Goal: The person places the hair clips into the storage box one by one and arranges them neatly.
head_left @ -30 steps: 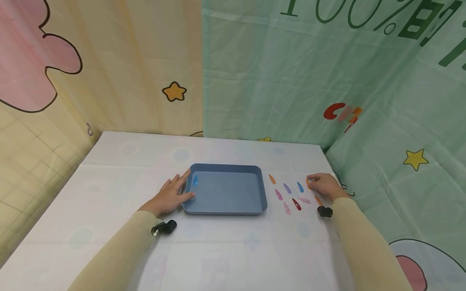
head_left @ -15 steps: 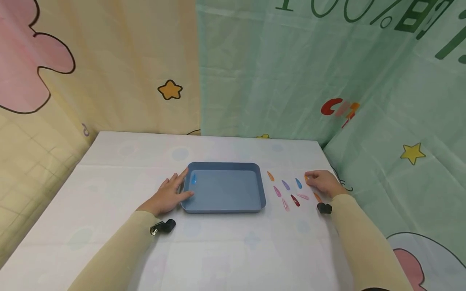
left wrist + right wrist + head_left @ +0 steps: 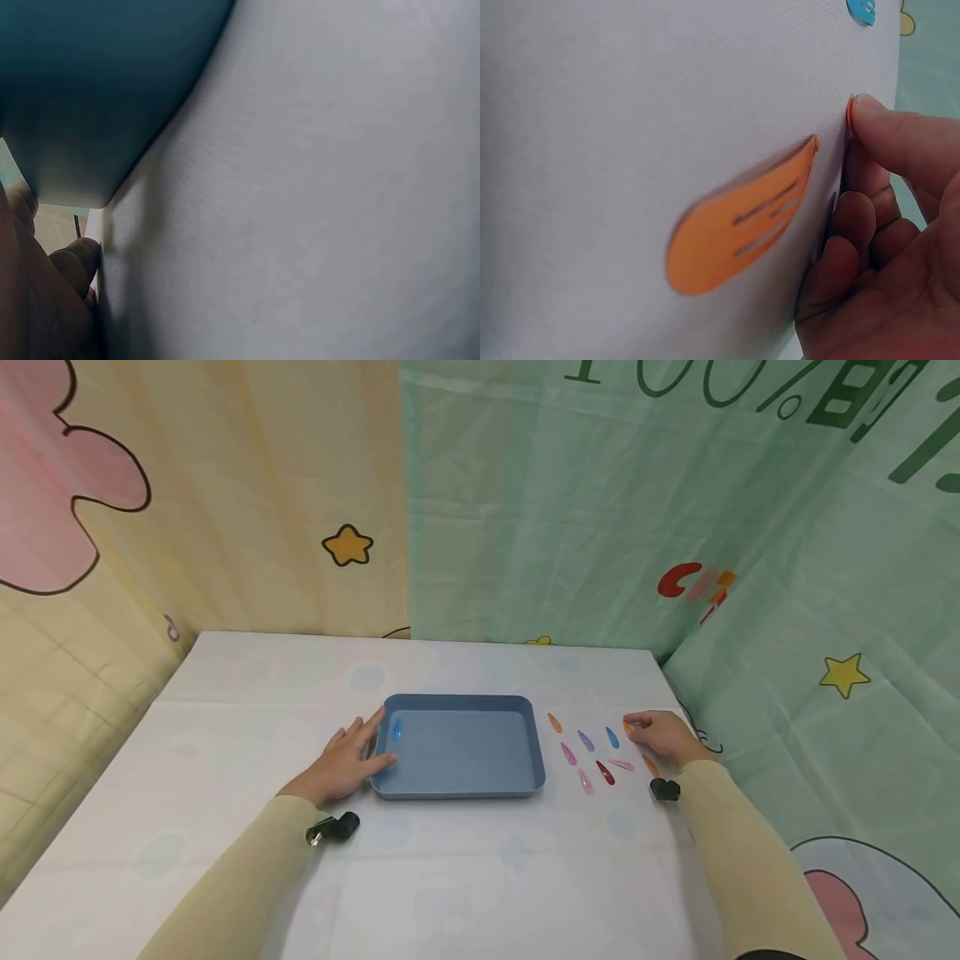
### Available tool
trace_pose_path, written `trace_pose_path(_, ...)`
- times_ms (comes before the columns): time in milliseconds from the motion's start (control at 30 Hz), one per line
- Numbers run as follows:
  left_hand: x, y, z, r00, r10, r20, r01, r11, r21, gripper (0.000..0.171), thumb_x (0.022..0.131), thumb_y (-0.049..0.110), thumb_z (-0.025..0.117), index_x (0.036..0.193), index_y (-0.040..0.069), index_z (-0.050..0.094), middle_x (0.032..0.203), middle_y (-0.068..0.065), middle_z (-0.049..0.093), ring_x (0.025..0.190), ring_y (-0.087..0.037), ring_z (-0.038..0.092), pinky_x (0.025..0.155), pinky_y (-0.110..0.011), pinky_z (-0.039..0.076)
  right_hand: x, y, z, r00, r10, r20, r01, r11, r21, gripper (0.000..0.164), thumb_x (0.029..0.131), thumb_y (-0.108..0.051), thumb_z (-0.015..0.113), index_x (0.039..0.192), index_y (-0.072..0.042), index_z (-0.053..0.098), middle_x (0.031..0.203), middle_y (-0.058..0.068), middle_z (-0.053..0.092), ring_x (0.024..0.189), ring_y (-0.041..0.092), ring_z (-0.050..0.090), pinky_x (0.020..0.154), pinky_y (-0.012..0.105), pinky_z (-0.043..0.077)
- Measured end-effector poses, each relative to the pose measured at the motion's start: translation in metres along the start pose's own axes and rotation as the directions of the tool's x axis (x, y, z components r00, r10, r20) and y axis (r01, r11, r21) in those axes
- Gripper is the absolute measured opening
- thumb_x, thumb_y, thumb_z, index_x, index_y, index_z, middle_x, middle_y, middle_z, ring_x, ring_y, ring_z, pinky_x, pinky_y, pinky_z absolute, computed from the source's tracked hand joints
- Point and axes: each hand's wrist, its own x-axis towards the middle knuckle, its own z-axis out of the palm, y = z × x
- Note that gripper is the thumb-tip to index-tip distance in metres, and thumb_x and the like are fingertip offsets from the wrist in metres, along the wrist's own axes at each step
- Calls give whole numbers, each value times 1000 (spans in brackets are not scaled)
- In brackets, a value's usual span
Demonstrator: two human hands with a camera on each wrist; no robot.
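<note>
My left hand (image 3: 341,764) rests at the left side of a blue-grey rectangular tray (image 3: 457,795), fingers spread and thumb over the rim. In the left wrist view, the tray's outer wall (image 3: 90,112) stands beside the fingers. Inside the tray, near its left end, lies a blue hair clip (image 3: 397,728). At the right of the table, my right hand (image 3: 663,735) pinches an orange hair clip (image 3: 850,114) between thumb and fingers, close to the tabletop; most of that clip is hidden. Another orange hair clip (image 3: 735,225) lies just in front of this hand.
Between tray and right hand lie several more snap clips: an orange clip (image 3: 555,722), a purple clip (image 3: 586,741), a blue clip (image 3: 612,737), a dark red clip (image 3: 605,772) and pink ones. A white cloth covers the table (image 3: 480,877); printed curtains (image 3: 525,510) hang behind.
The head view has shifted slightly. Both hands keep their places, the left at the tray and the right pinching the orange hair clip.
</note>
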Motion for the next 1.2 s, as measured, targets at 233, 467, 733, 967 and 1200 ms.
trace_pose_path(233,-1,0,-1,1000,-8,1,8,1000,1,94,101,60,61,172,31,7,176,-20,15,164,-46,3,132,-64,-3,2,-2,0,1000,6,10,-6,1000,-14,52,106,-17,56,157,-8,49,164,28,39,150,47,36,125,65,32)
trace_pose_path(467,-2,-2,2,1000,0,3,0,1000,-7,94,101,60,61,172,30,7,176,-20,14,164,-46,3,132,-64,-4,0,-7,2,995,-78,-63,73,995,-72,55,100,-12,49,155,-5,52,135,26,59,107,36,54,83,38,49)
trace_pose_path(733,-1,-1,1,1000,-4,10,5,1000,-5,94,101,59,61,171,31,5,177,-19,15,164,-44,2,132,-62,-5,-7,-32,0,984,-128,-122,131,991,22,52,105,-16,54,156,-8,51,123,18,60,109,33,56,90,38,52)
trace_pose_path(967,-1,-1,-1,1000,-7,11,7,1000,7,93,102,58,61,171,32,5,177,-17,15,164,-44,3,133,-62,-4,-12,-68,0,983,-139,-122,158,973,169,50,109,-17,50,158,-10,49,130,21,59,121,40,60,112,53,50)
trace_pose_path(1200,0,-1,-1,1000,4,5,-4,1000,4,92,102,58,61,172,29,7,177,-19,15,164,-45,3,132,-64,-4,-13,-103,13,981,-177,-84,194,929,314,46,111,-13,48,158,-9,50,137,22,54,123,41,56,118,51,48)
